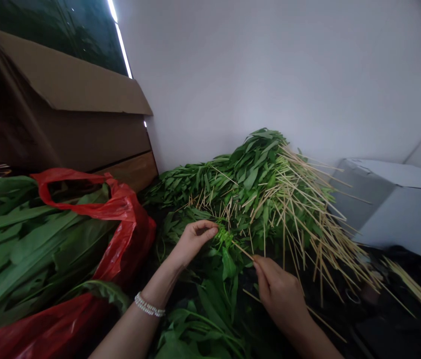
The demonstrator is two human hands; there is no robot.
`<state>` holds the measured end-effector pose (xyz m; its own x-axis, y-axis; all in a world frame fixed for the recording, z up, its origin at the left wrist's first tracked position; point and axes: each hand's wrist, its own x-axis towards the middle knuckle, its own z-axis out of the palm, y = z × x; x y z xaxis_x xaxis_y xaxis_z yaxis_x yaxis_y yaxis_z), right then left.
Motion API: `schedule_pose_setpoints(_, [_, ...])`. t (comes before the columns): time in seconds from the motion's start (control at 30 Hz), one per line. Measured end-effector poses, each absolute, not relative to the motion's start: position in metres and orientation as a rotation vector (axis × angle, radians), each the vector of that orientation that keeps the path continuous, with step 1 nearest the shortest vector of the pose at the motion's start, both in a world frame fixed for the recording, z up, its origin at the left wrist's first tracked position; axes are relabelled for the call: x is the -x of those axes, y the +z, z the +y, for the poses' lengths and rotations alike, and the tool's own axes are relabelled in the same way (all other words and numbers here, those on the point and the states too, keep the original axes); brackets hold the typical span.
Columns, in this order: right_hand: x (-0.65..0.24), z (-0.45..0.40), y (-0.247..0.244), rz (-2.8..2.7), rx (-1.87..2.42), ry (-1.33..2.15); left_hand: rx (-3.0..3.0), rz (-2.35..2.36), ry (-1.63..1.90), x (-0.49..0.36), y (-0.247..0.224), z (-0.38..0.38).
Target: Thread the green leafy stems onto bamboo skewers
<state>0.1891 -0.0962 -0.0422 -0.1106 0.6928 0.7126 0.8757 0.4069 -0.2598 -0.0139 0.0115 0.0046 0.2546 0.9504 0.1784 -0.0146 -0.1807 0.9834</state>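
Evidently the right hand's (279,286) grip is clamped on the lower end of a thin stick (243,251), whose far end runs into bunched green leaves (224,238) between the two hands. At that bunch's left edge, the left hand's (194,240) thumb and forefinger curl close; whether they pinch a leaf I cannot tell. Beyond lies a heap of leafy skewers (255,174), with a red bag (126,214) to the left

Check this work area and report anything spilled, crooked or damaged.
Nothing looks plainly spilled or damaged. What does look crooked is the leafy pile: its thin wooden skewers jut out on the white box side at uneven, crisscrossing angles instead of lining up.
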Motion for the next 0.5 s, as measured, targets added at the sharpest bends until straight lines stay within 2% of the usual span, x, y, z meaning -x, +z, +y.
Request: schedule_pose_setpoints(0.5, [-0.189, -0.0973, -0.0441, -1.895, 1.334, -0.195, -1.459, 0.947, 0.997, 0.0136, -0.0022, 0.0114])
